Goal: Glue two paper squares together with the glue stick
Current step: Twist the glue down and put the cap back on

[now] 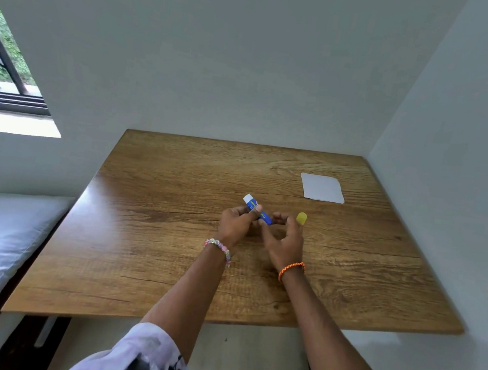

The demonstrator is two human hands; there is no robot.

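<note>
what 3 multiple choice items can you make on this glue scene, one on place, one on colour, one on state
1. Where is the white paper?
A. far right of the table
B. under the hands
C. on the pillow

2. What colour is the loose cap?
A. red
B. yellow
C. green

3. What holds the glue stick?
A. nothing
B. right hand alone
C. left hand

Key: 1 A, it lies beyond the right hand; 2 B, it looks yellow; 3 C, left fingers wrap the blue tube.
</note>
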